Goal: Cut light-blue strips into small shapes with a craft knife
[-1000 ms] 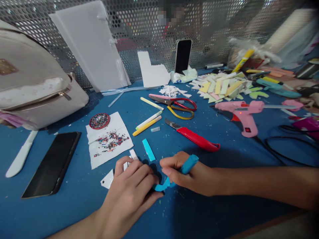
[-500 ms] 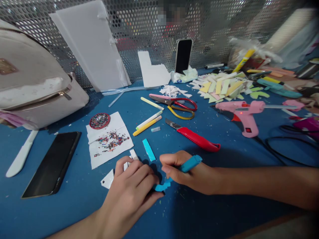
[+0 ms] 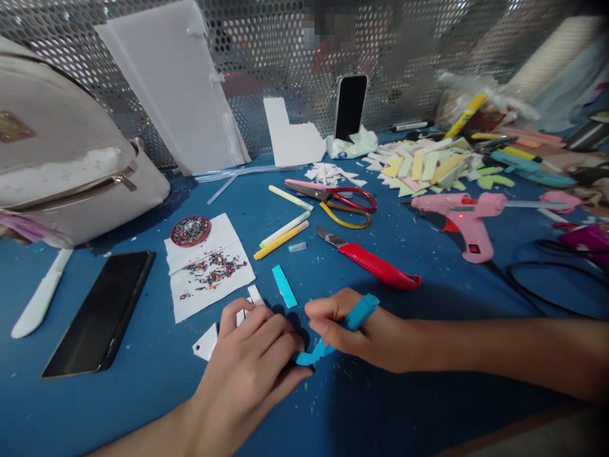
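Note:
My left hand (image 3: 247, 368) rests near the front of the blue table (image 3: 143, 406), fingers curled down and pressed on a small blue foam piece (image 3: 311, 353) with a jagged edge. My right hand (image 3: 354, 333) is closed in a pen-like grip round a blue-handled tool (image 3: 360, 311), its tip down at the foam piece between the two hands. A small blue strip (image 3: 284, 286) and white foam scraps (image 3: 209, 339) lie just beyond my left hand.
A red utility knife (image 3: 373, 263), scissors (image 3: 340, 202), chalk sticks (image 3: 283, 231) and a pink glue gun (image 3: 464, 219) lie beyond my hands. A black phone (image 3: 98, 311), glitter on paper (image 3: 209, 270) and a beige bag (image 3: 61, 158) are left. Foam offcuts (image 3: 423, 166) pile at back right.
The hands hold almost the same place; my right hand has shifted very slightly with the blue tool at the foam piece.

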Available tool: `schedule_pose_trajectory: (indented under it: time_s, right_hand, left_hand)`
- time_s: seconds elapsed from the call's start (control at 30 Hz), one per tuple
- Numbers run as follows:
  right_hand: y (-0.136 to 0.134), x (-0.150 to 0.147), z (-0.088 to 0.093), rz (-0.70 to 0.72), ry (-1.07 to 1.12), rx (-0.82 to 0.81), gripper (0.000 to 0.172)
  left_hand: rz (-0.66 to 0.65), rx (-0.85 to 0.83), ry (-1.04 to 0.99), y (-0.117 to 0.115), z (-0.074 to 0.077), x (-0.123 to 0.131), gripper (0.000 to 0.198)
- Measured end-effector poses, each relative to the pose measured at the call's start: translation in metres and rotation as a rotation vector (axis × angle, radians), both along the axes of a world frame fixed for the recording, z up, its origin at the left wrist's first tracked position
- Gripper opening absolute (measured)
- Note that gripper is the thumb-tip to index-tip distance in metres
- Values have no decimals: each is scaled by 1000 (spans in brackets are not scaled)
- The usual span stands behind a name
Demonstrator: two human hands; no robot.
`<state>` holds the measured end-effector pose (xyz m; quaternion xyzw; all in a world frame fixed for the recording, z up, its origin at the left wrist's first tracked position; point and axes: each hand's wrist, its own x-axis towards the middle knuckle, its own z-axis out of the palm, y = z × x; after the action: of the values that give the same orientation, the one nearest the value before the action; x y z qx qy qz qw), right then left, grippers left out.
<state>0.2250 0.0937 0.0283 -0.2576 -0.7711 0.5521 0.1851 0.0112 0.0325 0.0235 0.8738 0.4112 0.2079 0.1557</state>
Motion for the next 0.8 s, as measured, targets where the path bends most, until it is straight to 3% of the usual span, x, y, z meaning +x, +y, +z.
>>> schedule_pose_trajectory:
  time_s: [0.8]
  right_hand:
    - [0,0,1,-14,35,-13,44]
  left_hand:
    - [-11,15,-1,1,3,0,11]
